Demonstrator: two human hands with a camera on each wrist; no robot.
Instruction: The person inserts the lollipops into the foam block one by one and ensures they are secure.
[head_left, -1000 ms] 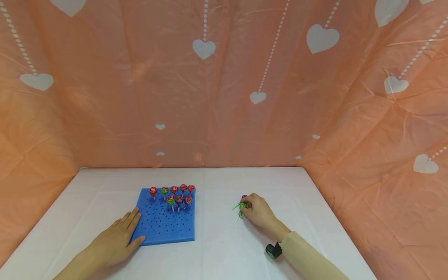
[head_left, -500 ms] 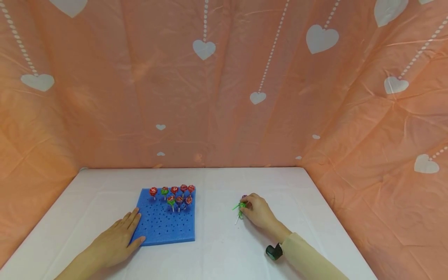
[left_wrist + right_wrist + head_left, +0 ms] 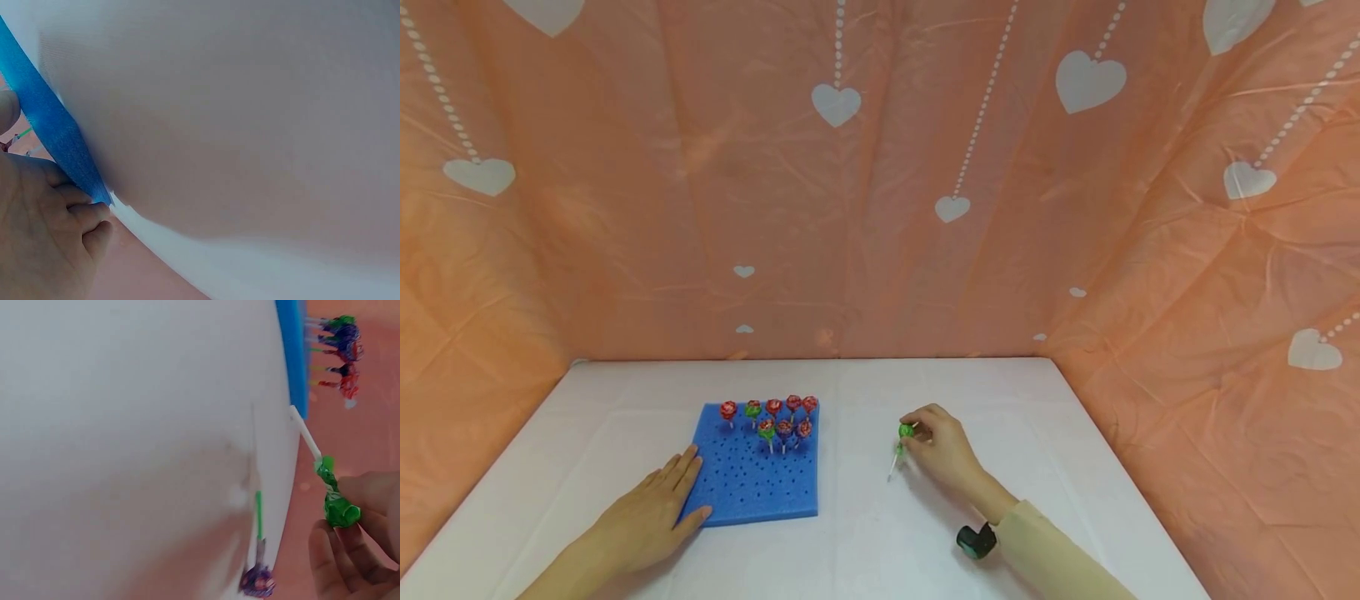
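Observation:
My left hand (image 3: pixel 643 517) rests with straight fingers along the left edge of a blue foam board (image 3: pixel 760 479) full of small holes. Several wrapped lollipops (image 3: pixel 773 407), red, green and purple, stand upright in the far part of the board. To the right of the board, my right hand (image 3: pixel 946 446) pinches a green-wrapped lollipop (image 3: pixel 341 511) by its candy head, its white stick pointing down and toward the board. A purple-wrapped lollipop (image 3: pixel 258 580) with a green stick lies on the table below that hand in the right wrist view; the hand hides it in the head view.
The white-covered table (image 3: pixel 857 542) reaches back to an orange curtain (image 3: pixel 880 250) printed with white hearts. Curtain also hangs at both sides. A dark wrist-worn device (image 3: pixel 976 542) sits at the right cuff.
My right hand has lifted the green lollipop off the table and moved slightly left with it. The left hand and the board have stayed put.

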